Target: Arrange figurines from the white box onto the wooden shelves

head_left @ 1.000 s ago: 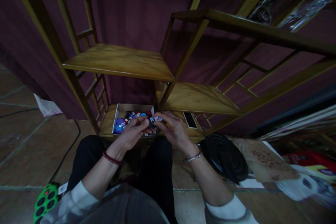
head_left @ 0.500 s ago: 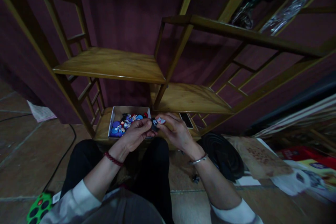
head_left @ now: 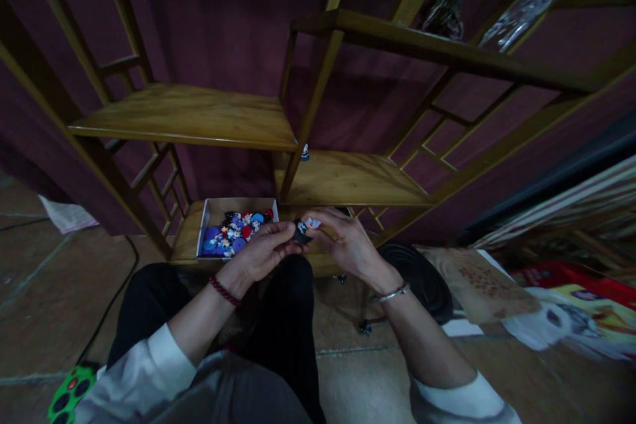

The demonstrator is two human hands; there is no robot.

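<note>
A small figurine (head_left: 309,224) with a dark round base and a white and pinkish upper part is held between my two hands. My left hand (head_left: 271,246) pinches the dark base between thumb and fingers. The fingers of my right hand (head_left: 344,238) close on the pale upper end. Just left of my hands, a shallow white box (head_left: 203,232) stands on the lowest shelf. Several small figurines (head_left: 233,232) in blue, white, red and black lie heaped in it.
Another small figurine (head_left: 305,152) stands on the middle right shelf (head_left: 358,175), beside an upright post. The upper left shelf (head_left: 193,116) juts out above the box. A black coiled thing (head_left: 420,281), plastic bags (head_left: 544,321) and a green pad (head_left: 69,394) lie on the floor.
My view has shifted a little to the right, and the figurine on the middle shelf now shows beside the post. Both hands still hold the figurine between them, its dark base now turned more toward me.
</note>
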